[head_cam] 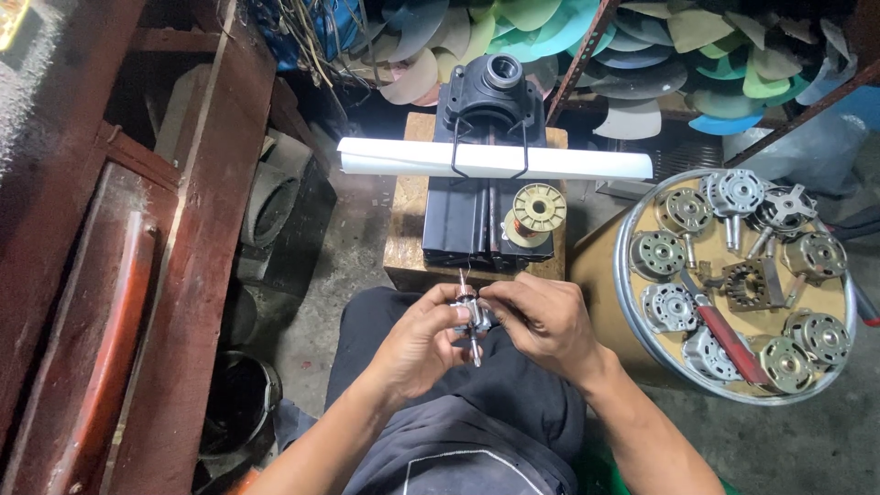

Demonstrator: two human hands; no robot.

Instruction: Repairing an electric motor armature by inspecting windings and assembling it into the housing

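Pinching a small motor rotor (472, 316) over the lap, left hand (417, 344) and right hand (541, 321) grip its sides.

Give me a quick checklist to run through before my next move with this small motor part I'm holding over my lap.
1. Left hand grips the small motor part: ok.
2. Right hand pinches the part's top from the other side: ok.
3. The part's shaft points down between the hands, unobstructed: ok.
4. Fine wire at the part's top, attached or loose: cannot tell, too small.
5. Copper wire spool stands on the black machine just ahead: ok.
6. Round tray of motor housings with the red-handled tool lies to the right: ok.
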